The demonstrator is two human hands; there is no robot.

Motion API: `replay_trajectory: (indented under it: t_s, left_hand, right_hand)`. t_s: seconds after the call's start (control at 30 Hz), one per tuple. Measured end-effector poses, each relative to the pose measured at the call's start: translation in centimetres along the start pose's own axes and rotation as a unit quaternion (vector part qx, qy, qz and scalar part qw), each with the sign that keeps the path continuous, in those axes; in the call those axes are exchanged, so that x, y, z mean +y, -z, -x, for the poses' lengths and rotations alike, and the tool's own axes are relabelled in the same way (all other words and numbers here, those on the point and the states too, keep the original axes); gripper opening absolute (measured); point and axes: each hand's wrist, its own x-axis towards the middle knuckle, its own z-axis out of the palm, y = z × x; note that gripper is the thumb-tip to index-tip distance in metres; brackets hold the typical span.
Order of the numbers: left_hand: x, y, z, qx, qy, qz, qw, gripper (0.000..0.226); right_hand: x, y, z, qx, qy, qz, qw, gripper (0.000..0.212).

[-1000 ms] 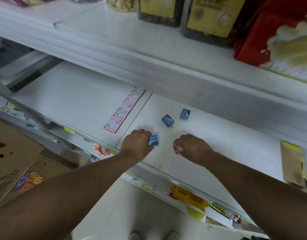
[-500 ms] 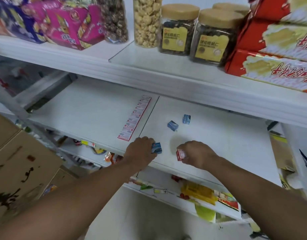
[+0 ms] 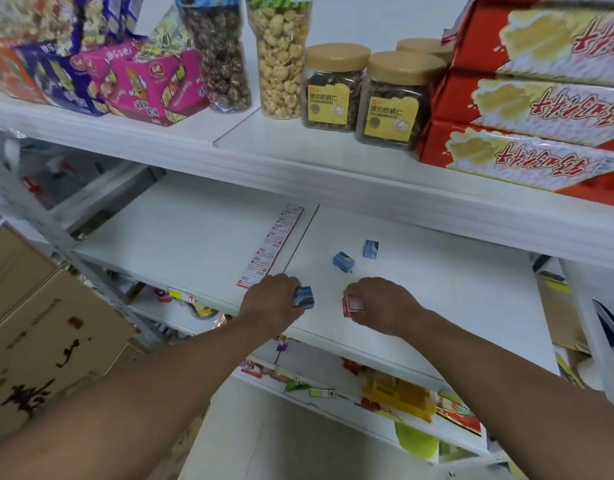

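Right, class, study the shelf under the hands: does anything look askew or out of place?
Yes. A loose blue box sits skewed on the shelf, apart from a second blue box. A strip of price labels lies flat on the board. The left hand holds a third blue box, the right hand a red box.

a: how is the small blue box (image 3: pixel 304 296) held?
b: gripped by the left hand (image 3: pixel 271 303), at the white shelf's (image 3: pixel 437 306) front.
a: and the small red box (image 3: pixel 351 305)?
b: pinched by the right hand (image 3: pixel 381 303), nearby, white label shown.
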Motion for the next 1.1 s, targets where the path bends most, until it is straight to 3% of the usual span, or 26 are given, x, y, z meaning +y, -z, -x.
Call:
replay_trajectory:
  t_s: [0.6, 0.9, 1.1]
  left_hand:
    - [0.3, -2.7, -0.2, -0.012, 0.044, -0.012, 0.999, 0.043]
    - [-3.1, -4.8, -5.5, -0.031, 0.004, 0.004, 1.0, 0.042]
    - [-6.7, -6.1, -10.9, -0.057, -0.053, 0.026, 0.997, 0.041]
  right_hand:
    - [1.7, -4.0, -1.4, -0.026, 0.035, -0.087, 0.995, 0.056]
    - [0.1, -6.6, -4.0, -0.041, 0.001, -0.08, 0.996, 0.054]
    - [-2.5, -8.1, -5.9, -0.033, -0.059, -0.099, 0.993, 0.037]
